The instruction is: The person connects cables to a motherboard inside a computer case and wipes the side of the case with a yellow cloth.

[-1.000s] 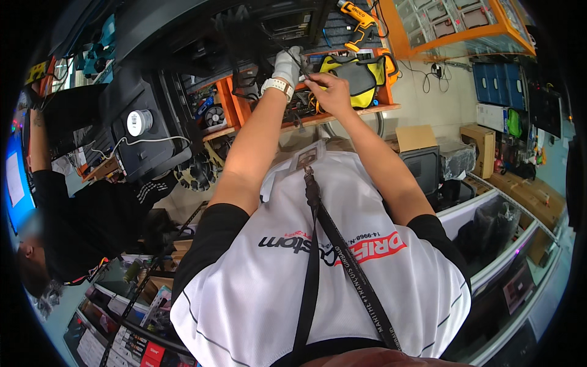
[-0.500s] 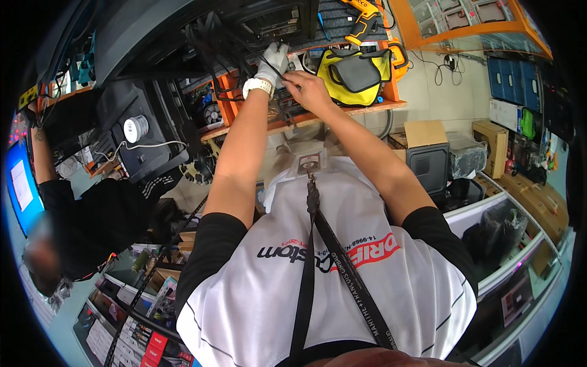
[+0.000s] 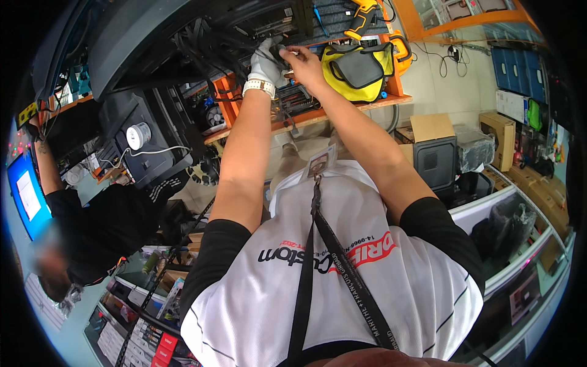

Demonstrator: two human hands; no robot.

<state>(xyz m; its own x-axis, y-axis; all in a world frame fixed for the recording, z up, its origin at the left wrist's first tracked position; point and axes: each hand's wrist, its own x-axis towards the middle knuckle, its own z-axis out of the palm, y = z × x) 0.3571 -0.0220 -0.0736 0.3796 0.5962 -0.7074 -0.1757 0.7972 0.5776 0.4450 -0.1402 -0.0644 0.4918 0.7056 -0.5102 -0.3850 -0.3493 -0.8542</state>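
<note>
An open black computer case (image 3: 137, 52) fills the upper left, with a thick bundle of black cables (image 3: 205, 46) spilling from its inside. My left hand (image 3: 264, 66), in a white glove with a pale watch at the wrist, closes around black cable beside the bundle. Bare and pressed close against it, my right hand (image 3: 304, 67) pinches the same cable between thumb and forefinger. The cable's end is hidden among my fingers. Both hands are at the case's near edge, above an orange wooden shelf (image 3: 287, 126).
A yellow-and-black tool bag (image 3: 361, 73) sits just right of my hands, with a yellow drill (image 3: 362, 21) behind it. At far left another person (image 3: 101, 226) works beside a lit monitor (image 3: 29, 192). Boxes and a glass display counter (image 3: 495, 244) stand on my right.
Both hands have risen slightly toward the case with the cable, and the right hand has come closer to the left. The whole view has shifted a little.
</note>
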